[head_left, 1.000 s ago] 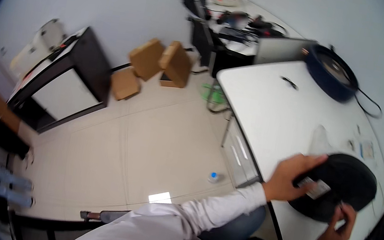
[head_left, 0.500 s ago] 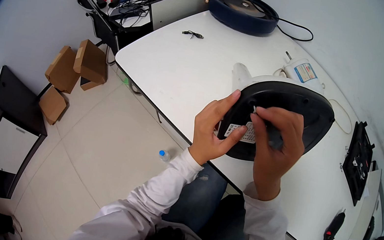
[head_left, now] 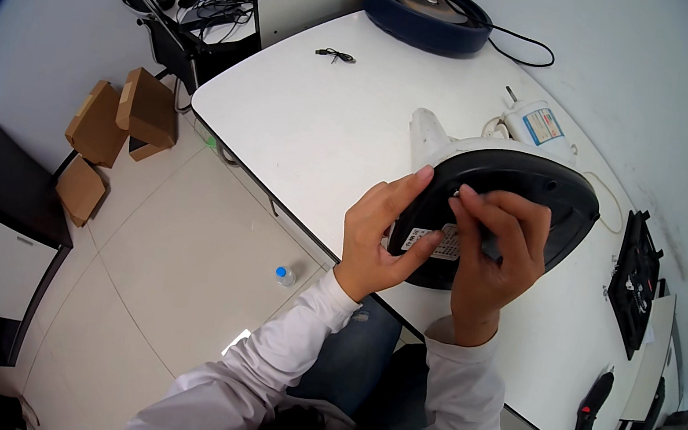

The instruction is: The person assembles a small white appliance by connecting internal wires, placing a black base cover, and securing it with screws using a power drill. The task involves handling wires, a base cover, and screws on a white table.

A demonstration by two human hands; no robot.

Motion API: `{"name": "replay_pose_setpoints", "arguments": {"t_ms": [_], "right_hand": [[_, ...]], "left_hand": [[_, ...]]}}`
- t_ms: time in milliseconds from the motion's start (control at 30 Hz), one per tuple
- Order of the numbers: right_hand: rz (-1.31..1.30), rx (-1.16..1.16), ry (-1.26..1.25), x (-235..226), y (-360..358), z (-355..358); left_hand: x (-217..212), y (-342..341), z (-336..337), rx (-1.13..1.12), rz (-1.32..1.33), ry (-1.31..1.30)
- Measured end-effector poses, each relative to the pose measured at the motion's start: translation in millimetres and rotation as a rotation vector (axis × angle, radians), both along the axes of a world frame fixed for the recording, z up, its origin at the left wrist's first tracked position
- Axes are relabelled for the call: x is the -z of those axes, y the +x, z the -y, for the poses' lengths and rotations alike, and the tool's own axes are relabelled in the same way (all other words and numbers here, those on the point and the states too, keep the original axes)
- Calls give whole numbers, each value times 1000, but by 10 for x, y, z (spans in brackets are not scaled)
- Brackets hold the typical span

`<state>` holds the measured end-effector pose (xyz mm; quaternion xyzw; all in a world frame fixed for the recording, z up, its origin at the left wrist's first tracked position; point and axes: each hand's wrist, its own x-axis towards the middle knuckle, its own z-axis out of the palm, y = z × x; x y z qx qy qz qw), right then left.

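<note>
A white appliance [head_left: 439, 143] with a black, rounded base [head_left: 574, 192] is tipped so its underside faces me. My left hand [head_left: 377, 233] is closed on the base's left edge, its thumb beside a white printed label [head_left: 446, 245]. The fingertips of my right hand [head_left: 504, 243] pinch a small metallic piece [head_left: 456, 194] at the upper left of the underside, by a recess. Fingers hide most of that piece, so its exact kind cannot be made out. Another round recess [head_left: 551, 185] shows farther right on the base.
On the white table [head_left: 305, 120] lie a short black cable [head_left: 335, 55], a dark blue round device [head_left: 427, 18], a white plug with a tag [head_left: 542, 125], an open black tool case [head_left: 634, 285] and a black-and-red electric screwdriver [head_left: 592, 412]. A bottle [head_left: 285, 276] and cardboard boxes [head_left: 146, 110] are on the floor.
My right fingers have closed in nearer the underside, and the metallic piece shows less than before. My left hand keeps its hold. The whole view has shifted slightly.
</note>
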<state>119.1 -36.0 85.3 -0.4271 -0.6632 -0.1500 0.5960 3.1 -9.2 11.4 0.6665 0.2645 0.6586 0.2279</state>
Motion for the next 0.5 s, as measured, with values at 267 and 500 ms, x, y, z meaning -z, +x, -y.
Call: {"name": "replay_pose_setpoints", "arguments": {"t_ms": [267,500], "right_hand": [[-82,-43,-191,-171,-32,56],[52,2,-69,-79,14,36]], "left_hand": [[-12,-10,7,-16,-4,-5],[-19,25,-24,-48,35,55]]}}
